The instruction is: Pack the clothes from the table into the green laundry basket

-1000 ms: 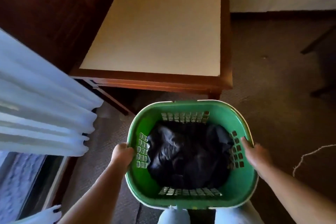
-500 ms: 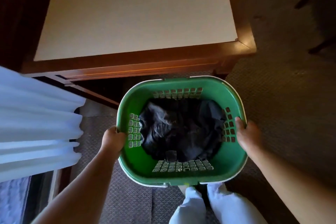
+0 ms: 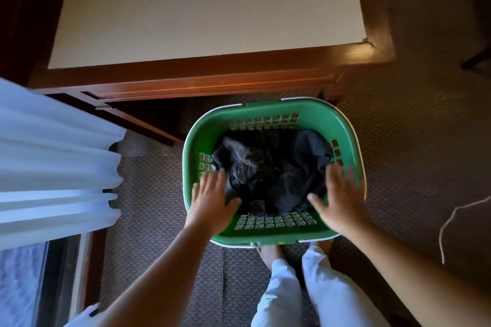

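Both hands have let go of the basket's sides since half a second ago, and the basket sits lower, down by the person's feet in front of the table (image 3: 207, 8).

At the far left a white curtain (image 3: 53, 167) hangs beside the table's wooden edge, well apart from the work. The left hand (image 3: 210, 202) hovers over the basket's near left corner, fingers straight and spread, gripping nothing; it is blurred, so I judge it is mid-release rather than reaching. The green laundry basket (image 3: 313, 117) looks to be resting on the carpet (image 3: 411, 154), probably put there so both hands are free. The dark clothes (image 3: 271, 170) lie bunched in its bottom, below the rim, so nothing needs holding in. The right hand (image 3: 338, 199) mirrors the left over the near right side, fingers apart and empty. Farther right a pale cord (image 3: 449, 223) trails across the carpet, clear of the basket. The packing looks about finished.
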